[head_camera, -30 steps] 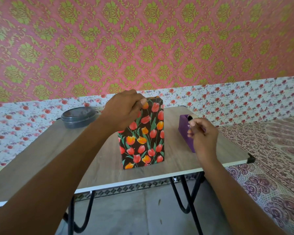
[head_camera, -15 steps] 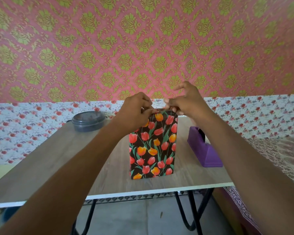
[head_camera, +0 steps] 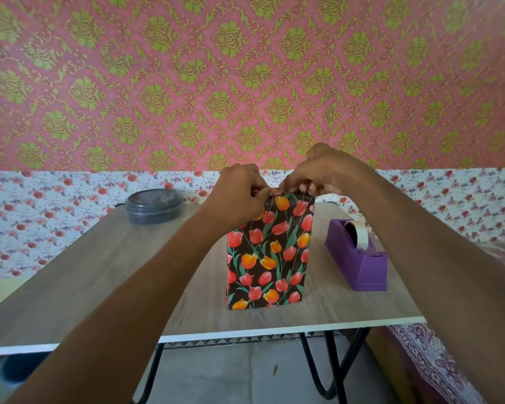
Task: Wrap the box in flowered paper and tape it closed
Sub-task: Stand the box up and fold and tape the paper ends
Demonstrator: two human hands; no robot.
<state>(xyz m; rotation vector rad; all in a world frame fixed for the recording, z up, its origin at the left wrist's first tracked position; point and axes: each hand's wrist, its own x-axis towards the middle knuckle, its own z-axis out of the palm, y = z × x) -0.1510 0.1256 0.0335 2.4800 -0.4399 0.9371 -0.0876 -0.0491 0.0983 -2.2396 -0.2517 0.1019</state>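
The box stands upright in the middle of the table, covered in black paper with red and orange tulips. My left hand grips the paper at the box's top left edge with curled fingers. My right hand lies over the top right edge, fingers curled down onto the folded paper. Any tape strip between the fingers is too small to make out. The purple tape dispenser with its white roll stands on the table to the right of the box, apart from it.
A wooden folding table with black legs bears everything; its near edge is white. A dark round lidded container sits at the back left. A patterned bedspread lies at the lower right. Patterned wall close behind.
My right hand left the tape dispenser and rose to the top of the box, where it now presses beside my left hand. The left hand kept its hold on the top.
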